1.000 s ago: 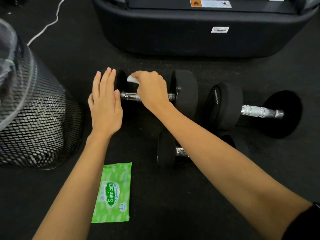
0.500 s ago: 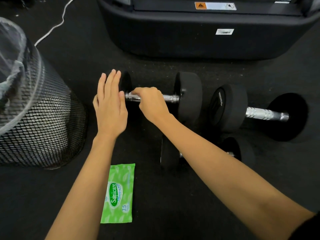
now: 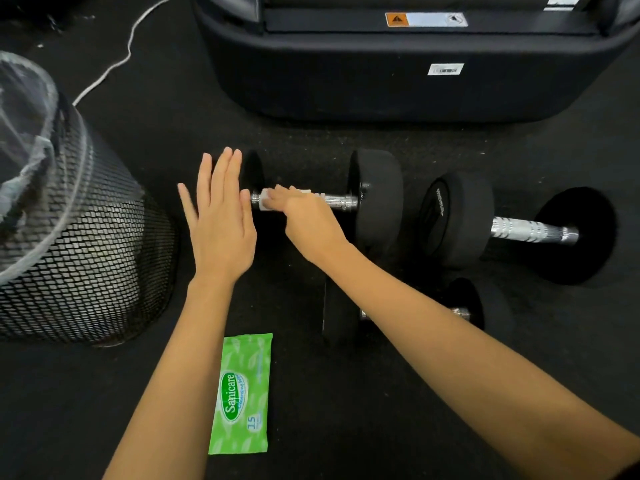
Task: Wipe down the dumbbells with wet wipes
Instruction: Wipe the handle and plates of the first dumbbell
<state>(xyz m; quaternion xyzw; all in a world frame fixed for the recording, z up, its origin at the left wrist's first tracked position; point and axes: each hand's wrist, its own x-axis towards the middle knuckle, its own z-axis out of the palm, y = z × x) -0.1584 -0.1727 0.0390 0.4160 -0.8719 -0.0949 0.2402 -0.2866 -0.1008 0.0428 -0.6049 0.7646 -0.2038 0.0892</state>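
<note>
Gripping wipe (image 3: 265, 203) on dumbbell (image 3: 377, 199) handle: right hand (image 3: 304, 220); left hand (image 3: 221, 216) flat, hiding left weight.

Seen from above, 3 black dumbbells lie on a dark floor (image 3: 346, 427). The right hand (image 3: 304, 220) presses a white wet wipe (image 3: 265, 202) around the chrome handle of the nearest-left dumbbell (image 3: 377, 199), fingers curled over it. The left hand (image 3: 221, 220) is flat with straight fingers against that dumbbell's left end. A second dumbbell (image 3: 457, 216) lies to the right; a third (image 3: 339, 313) sits partly under the right forearm. A green wipes packet (image 3: 242, 393) lies near — beside it, a black mesh bin (image 3: 86, 254) lined with clear plastic.
</note>
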